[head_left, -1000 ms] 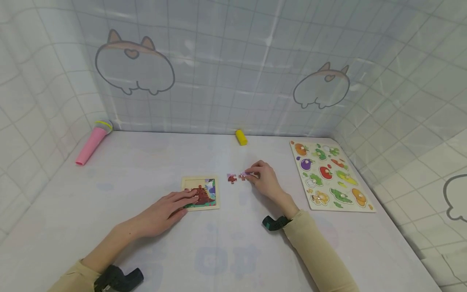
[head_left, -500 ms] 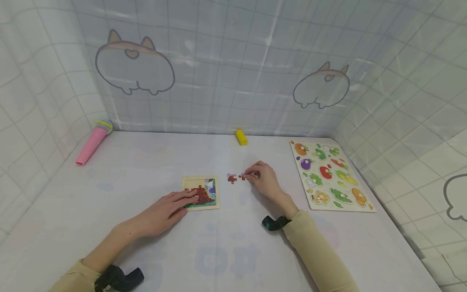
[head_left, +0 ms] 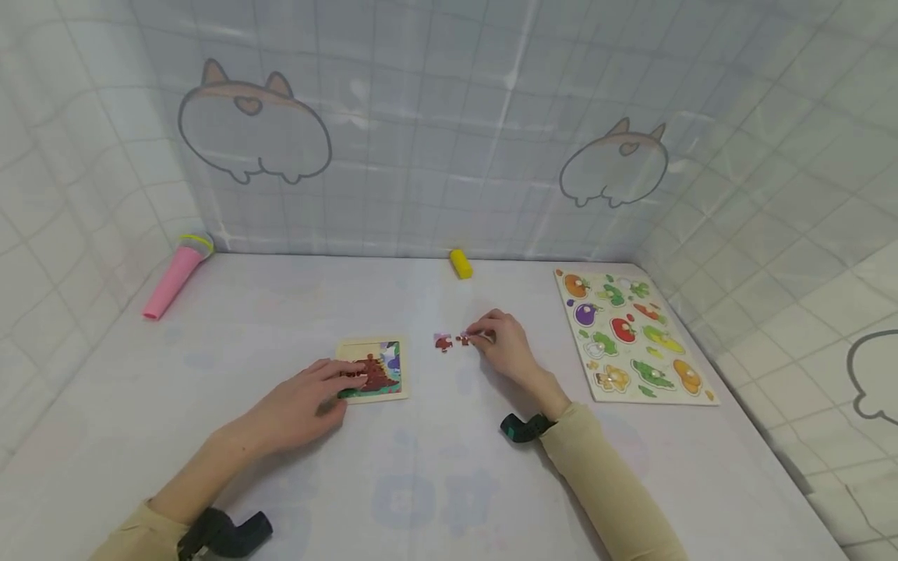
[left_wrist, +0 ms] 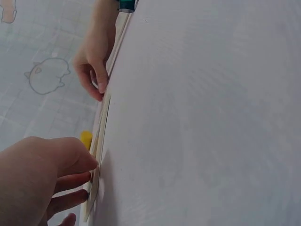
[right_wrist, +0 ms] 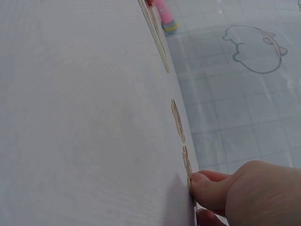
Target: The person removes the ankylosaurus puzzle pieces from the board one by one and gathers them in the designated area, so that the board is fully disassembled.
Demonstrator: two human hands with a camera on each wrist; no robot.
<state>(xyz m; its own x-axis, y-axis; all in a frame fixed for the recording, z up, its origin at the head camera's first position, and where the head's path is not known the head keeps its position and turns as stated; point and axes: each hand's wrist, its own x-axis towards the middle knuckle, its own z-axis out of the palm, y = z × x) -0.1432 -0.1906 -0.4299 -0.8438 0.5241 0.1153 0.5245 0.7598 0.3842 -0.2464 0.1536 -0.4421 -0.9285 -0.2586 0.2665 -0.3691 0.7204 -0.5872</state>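
Note:
My left hand [head_left: 298, 405] rests on the left part of a small wooden dinosaur puzzle board [head_left: 382, 375], fingers over its top face and thumb by the near edge. Part of the picture is hidden under the fingers; bare wood shows at the board's upper left. To its right lies a loose puzzle piece [head_left: 442, 343], brown with a purple edge. Another puzzle piece [head_left: 461, 340] is beside it. My right hand [head_left: 508, 347] pinches a puzzle piece [right_wrist: 189, 183] between thumb and finger, low at the table, mostly covered by the fingertips.
A pink toy microphone [head_left: 171, 280] lies at the back left. A yellow block [head_left: 460, 263] stands near the back wall. On the right is a vegetable peg puzzle [head_left: 589, 351]. Fabric walls with a grid print enclose the table.
The left hand and the dinosaur puzzle board have shifted a little to the left. The right hand stays at the puzzle pieces. The head view has turned slightly.

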